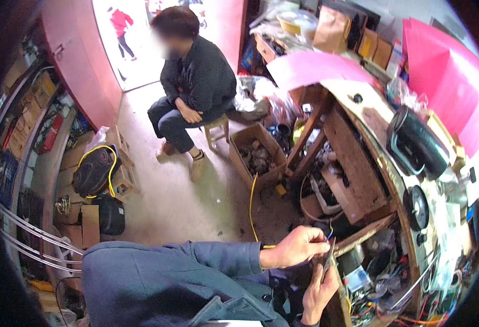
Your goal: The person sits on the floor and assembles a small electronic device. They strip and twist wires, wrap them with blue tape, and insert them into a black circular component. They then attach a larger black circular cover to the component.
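My left hand (297, 248) is closed in a pinch on a thin blue wire (329, 236), whose end sticks up past the fingertips. Below it and to the right, my right hand (320, 291) grips a slim dark metal tool (330, 253); its exact kind is too small to tell. The tool's upper end is close beside the wire, and whether they touch cannot be made out. A yellow cable (252, 210) rises from the floor and passes by my left wrist. Both hands are over the near edge of the cluttered workbench (367, 231).
A person (198, 82) sits on a wooden stool (216, 131) ahead. A cardboard box (256, 152) of scraps stands beside the bench. On the bench are a dark electric kettle (422, 144) and a round black base (415, 208). Shelves (43, 131) line the left, near a black bag (95, 170).
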Motion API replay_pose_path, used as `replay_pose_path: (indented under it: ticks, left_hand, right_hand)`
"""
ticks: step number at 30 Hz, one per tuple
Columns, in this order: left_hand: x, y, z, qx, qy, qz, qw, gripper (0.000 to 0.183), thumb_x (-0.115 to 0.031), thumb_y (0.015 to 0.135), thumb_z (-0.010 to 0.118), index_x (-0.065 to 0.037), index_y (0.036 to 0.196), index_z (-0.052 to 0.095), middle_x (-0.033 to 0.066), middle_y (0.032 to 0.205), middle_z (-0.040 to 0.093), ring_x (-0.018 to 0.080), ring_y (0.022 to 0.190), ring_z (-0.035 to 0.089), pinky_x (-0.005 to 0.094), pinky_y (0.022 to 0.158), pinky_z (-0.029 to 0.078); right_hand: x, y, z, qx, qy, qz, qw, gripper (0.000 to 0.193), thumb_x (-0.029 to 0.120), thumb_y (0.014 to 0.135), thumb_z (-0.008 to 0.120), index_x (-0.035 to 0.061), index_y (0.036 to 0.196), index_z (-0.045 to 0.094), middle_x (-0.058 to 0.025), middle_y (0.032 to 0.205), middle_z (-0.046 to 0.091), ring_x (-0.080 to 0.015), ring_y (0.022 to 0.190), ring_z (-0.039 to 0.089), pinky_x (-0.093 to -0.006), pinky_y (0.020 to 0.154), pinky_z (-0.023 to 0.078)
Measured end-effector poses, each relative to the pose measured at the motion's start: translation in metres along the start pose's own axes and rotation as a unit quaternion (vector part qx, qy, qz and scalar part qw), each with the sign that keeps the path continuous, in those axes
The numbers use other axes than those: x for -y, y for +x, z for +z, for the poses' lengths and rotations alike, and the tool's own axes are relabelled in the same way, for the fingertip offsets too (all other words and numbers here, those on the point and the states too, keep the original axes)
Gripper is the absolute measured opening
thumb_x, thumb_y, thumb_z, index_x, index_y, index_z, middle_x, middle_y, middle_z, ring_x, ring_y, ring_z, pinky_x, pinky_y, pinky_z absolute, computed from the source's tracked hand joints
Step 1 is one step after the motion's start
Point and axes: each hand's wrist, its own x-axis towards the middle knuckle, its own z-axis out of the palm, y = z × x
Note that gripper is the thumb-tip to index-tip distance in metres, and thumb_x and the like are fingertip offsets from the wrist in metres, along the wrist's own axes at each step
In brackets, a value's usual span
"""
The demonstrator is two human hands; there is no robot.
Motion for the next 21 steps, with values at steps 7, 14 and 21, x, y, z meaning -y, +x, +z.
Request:
replay_pose_path:
  ticks: [7,14,21]
  left_hand:
    - [-0.011,0.008,-0.004,0.001,0.005,0.008,1.0,0.017,-0.02,0.1,0.069,-0.003,0.1,0.071,-0.0038,0.08,0.066,0.0025,0.064,0.051,0.0217,0.056,0.04]
    - [-0.013,0.007,-0.006,-0.007,0.032,0.028,0.999,0.018,-0.02,0.099,0.069,-0.002,0.099,0.071,-0.0032,0.078,0.066,0.0034,0.061,0.052,0.0225,0.055,0.042]
    - [-0.014,0.0,-0.006,-0.001,0.03,0.029,0.999,0.018,-0.02,0.099,0.068,-0.002,0.098,0.071,-0.0032,0.076,0.065,0.0039,0.058,0.052,0.0229,0.051,0.041]
  right_hand:
    - [0.006,0.01,-0.004,0.057,0.015,0.003,0.998,0.027,0.02,0.106,0.059,-0.0031,0.119,0.064,-0.0184,0.097,0.065,-0.0293,0.087,0.059,-0.0384,0.081,0.048]
    - [0.004,0.009,0.0,0.044,0.049,-0.034,0.997,0.025,0.018,0.105,0.059,-0.0047,0.114,0.062,-0.0164,0.09,0.059,-0.0279,0.083,0.053,-0.039,0.078,0.046]
    - [0.013,0.005,-0.002,0.05,0.047,-0.026,0.997,0.025,0.018,0.105,0.06,-0.0035,0.116,0.063,-0.0178,0.093,0.061,-0.029,0.085,0.055,-0.0392,0.08,0.047]
